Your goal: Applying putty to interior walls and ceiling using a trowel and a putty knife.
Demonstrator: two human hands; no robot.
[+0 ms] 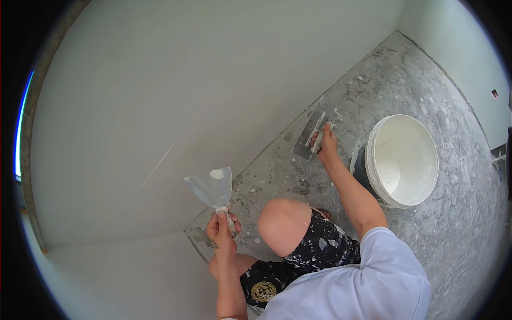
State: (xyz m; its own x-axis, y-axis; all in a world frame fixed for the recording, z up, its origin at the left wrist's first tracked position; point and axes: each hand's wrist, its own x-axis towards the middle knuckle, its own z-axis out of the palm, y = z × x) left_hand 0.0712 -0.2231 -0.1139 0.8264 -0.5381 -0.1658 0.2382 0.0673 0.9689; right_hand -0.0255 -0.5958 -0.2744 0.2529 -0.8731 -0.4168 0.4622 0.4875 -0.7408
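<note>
My left hand (222, 229) is closed round the handle of a wide putty knife (208, 189), its flared blade pointing up and away from me. A dab of white putty (216, 174) sits near the blade's edge. Further off to the right, my right hand (326, 143) grips a rectangular plastering trowel (309, 136) by its white-smeared handle. The trowel is over the floor near the foot of the wall, its metal plate tilted. Whether it touches the floor or the wall I cannot tell.
A white-coated bucket (376, 160) stands on the stained concrete floor (453, 234) to the right of my right forearm. The pale wall (133, 106) ahead carries a thin white streak (158, 164). Another wall (464, 53) meets it at the far right, with a small socket hole (494, 94).
</note>
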